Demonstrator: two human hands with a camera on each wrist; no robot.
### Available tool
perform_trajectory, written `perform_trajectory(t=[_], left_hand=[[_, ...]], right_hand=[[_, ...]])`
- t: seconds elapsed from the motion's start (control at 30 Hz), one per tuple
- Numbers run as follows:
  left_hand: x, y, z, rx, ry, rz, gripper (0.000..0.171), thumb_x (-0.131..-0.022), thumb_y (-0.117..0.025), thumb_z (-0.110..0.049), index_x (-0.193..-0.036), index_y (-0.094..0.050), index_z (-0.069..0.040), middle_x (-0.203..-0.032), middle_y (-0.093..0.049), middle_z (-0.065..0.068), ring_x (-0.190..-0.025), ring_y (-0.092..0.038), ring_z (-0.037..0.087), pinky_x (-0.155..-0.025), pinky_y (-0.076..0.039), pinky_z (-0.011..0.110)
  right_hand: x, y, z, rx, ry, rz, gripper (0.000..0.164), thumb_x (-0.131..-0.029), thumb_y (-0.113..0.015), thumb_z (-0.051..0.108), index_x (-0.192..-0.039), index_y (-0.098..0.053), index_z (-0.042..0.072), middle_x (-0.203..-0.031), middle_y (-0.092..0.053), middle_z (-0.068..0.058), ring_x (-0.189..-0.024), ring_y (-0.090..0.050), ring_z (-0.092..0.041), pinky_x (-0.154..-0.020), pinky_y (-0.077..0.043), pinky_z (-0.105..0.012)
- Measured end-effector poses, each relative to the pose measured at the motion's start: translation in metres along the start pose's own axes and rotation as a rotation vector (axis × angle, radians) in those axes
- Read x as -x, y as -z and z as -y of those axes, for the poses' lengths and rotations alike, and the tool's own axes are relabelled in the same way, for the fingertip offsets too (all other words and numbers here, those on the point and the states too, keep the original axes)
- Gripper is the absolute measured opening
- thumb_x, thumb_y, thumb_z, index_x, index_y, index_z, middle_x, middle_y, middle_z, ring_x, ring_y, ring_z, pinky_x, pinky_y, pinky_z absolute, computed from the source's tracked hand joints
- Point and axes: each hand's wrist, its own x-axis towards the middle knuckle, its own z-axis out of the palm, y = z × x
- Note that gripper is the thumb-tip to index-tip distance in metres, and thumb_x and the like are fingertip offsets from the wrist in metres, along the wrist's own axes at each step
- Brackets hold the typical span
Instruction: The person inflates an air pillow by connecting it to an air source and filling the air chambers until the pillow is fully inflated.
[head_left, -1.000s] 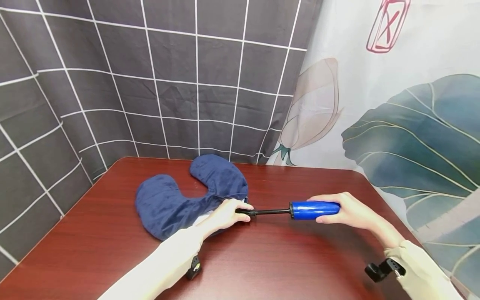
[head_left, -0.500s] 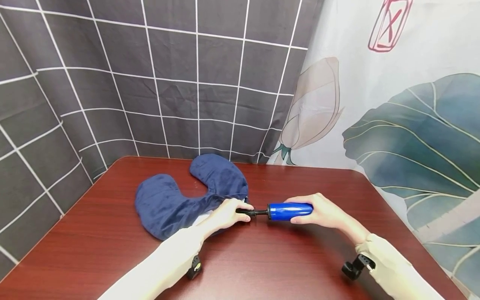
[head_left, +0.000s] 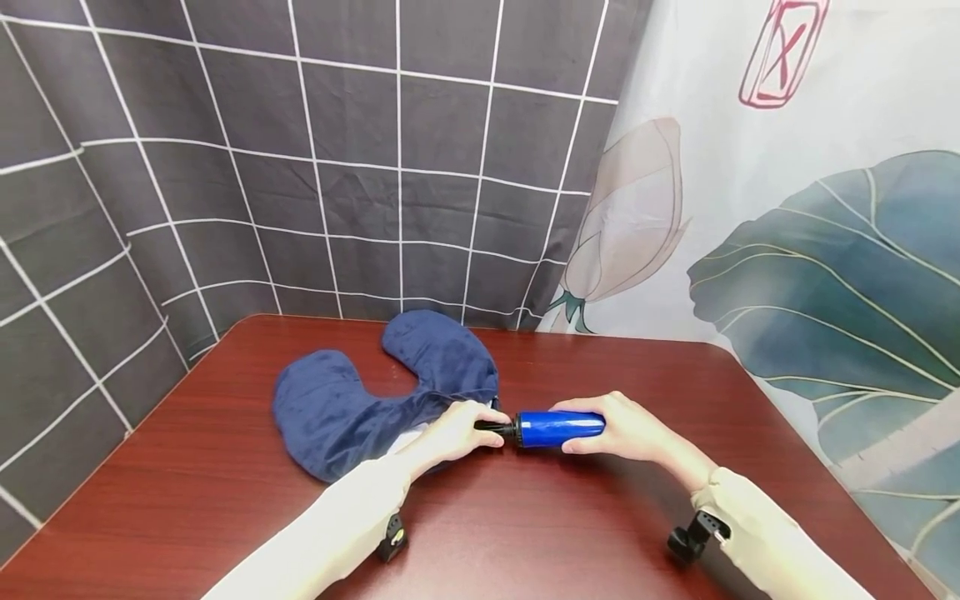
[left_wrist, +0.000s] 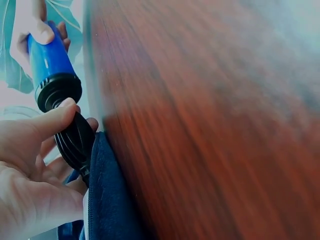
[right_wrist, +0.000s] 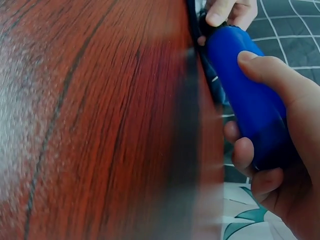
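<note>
Center frame, I see left hand (head_left: 456, 432) grip the hand pump's (head_left: 543, 428) black end (left_wrist: 75, 142) beside navy neck pillow (head_left: 333, 418), presumably steadying it; right hand (head_left: 622, 427) grasps blue barrel (right_wrist: 249, 100).

Patterned curtains (head_left: 352, 125) behind a table (head_left: 540, 533) suggest a curtained-off room corner.

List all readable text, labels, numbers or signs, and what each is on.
"X": X-like red sign in a double frame, on the white backdrop; may not be a letter.
Too small to read: yellow-green patch on the black left-wrist device.
No text visible on the blue pump or navy pillow.
</note>
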Motion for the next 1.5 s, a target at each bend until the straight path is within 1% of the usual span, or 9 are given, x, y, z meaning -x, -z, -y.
perform_trajectory(t=[0.23, 0.37, 0.6, 0.8, 1.03, 1.13, 1.3, 1.4, 1.5], left_hand=[[0.000, 0.000, -0.003, 0.021, 0.029, 0.011, 0.030, -0.086, -0.073, -0.018, -0.116, -0.074, -0.013, -0.117, -0.073, 0.008, -0.113, -0.064, 0.026, -0.096, -0.049, 0.038], [0.000, 0.000, -0.003, 0.014, 0.027, 0.008, 0.030, -0.086, -0.073, -0.018, -0.116, -0.074, -0.013, -0.116, -0.073, 0.008, -0.113, -0.065, 0.025, -0.095, -0.050, 0.037], [-0.001, 0.000, -0.003, -0.006, 0.022, 0.009, 0.031, -0.086, -0.074, -0.018, -0.116, -0.074, -0.013, -0.117, -0.073, 0.008, -0.113, -0.065, 0.026, -0.096, -0.050, 0.037], [-0.001, -0.001, -0.004, -0.016, 0.031, 0.013, 0.031, -0.086, -0.074, -0.019, -0.116, -0.074, -0.014, -0.117, -0.073, 0.007, -0.114, -0.065, 0.024, -0.095, -0.050, 0.035], [-0.001, 0.001, -0.005, -0.002, 0.033, 0.016, 0.031, -0.086, -0.074, -0.018, -0.117, -0.073, -0.013, -0.118, -0.073, 0.008, -0.114, -0.065, 0.025, -0.096, -0.050, 0.038], [-0.001, 0.001, -0.006, -0.006, 0.026, 0.020, 0.031, -0.086, -0.074, -0.018, -0.117, -0.073, -0.013, -0.117, -0.073, 0.008, -0.114, -0.065, 0.026, -0.096, -0.051, 0.038], [-0.001, -0.001, -0.005, -0.005, 0.023, 0.019, 0.031, -0.085, -0.075, -0.018, -0.116, -0.074, -0.012, -0.116, -0.074, 0.008, -0.113, -0.065, 0.025, -0.095, -0.051, 0.037], [-0.003, -0.001, -0.005, -0.006, 0.028, 0.012, 0.031, -0.085, -0.075, -0.017, -0.115, -0.074, -0.012, -0.115, -0.074, 0.008, -0.112, -0.066, 0.025, -0.095, -0.051, 0.035], [-0.004, -0.002, -0.004, -0.003, 0.036, 0.008, 0.031, -0.084, -0.075, -0.017, -0.115, -0.074, -0.012, -0.115, -0.074, 0.008, -0.112, -0.066, 0.025, -0.095, -0.051, 0.034]], right_hand=[[0.008, 0.010, -0.003, 0.004, -0.005, 0.013, 0.050, -0.079, -0.078, 0.049, -0.126, -0.064, 0.038, -0.111, -0.072, 0.010, -0.089, -0.066, -0.006, -0.072, -0.054, -0.022], [0.015, 0.016, -0.011, 0.002, -0.003, 0.019, 0.050, -0.079, -0.078, 0.047, -0.126, -0.064, 0.037, -0.111, -0.072, 0.009, -0.089, -0.066, -0.005, -0.072, -0.054, -0.022], [0.032, 0.027, -0.028, 0.014, 0.010, 0.001, 0.049, -0.080, -0.079, 0.044, -0.125, -0.064, 0.034, -0.110, -0.073, 0.007, -0.086, -0.065, -0.001, -0.070, -0.054, -0.022], [0.048, 0.037, -0.039, 0.020, -0.015, -0.018, 0.049, -0.080, -0.080, 0.043, -0.125, -0.065, 0.033, -0.111, -0.073, 0.006, -0.085, -0.063, -0.001, -0.068, -0.053, -0.022], [0.065, 0.047, -0.046, 0.022, -0.070, -0.051, 0.049, -0.078, -0.082, 0.037, -0.124, -0.066, 0.034, -0.109, -0.073, 0.005, -0.083, -0.062, -0.002, -0.066, -0.051, -0.022], [0.070, 0.051, -0.048, 0.018, -0.074, -0.054, 0.050, -0.077, -0.083, 0.036, -0.124, -0.066, 0.034, -0.109, -0.073, 0.005, -0.083, -0.062, -0.002, -0.066, -0.051, -0.022], [0.070, 0.051, -0.048, 0.013, -0.062, -0.064, 0.049, -0.077, -0.083, 0.036, -0.123, -0.067, 0.033, -0.109, -0.073, 0.005, -0.084, -0.063, -0.002, -0.066, -0.052, -0.022], [0.064, 0.047, -0.048, -0.004, -0.062, -0.076, 0.047, -0.078, -0.082, 0.038, -0.122, -0.068, 0.032, -0.109, -0.073, 0.005, -0.084, -0.064, -0.002, -0.067, -0.053, -0.022], [0.054, 0.040, -0.046, -0.027, -0.050, -0.061, 0.046, -0.079, -0.080, 0.041, -0.122, -0.068, 0.030, -0.111, -0.073, 0.003, -0.088, -0.065, -0.004, -0.069, -0.054, -0.023]])
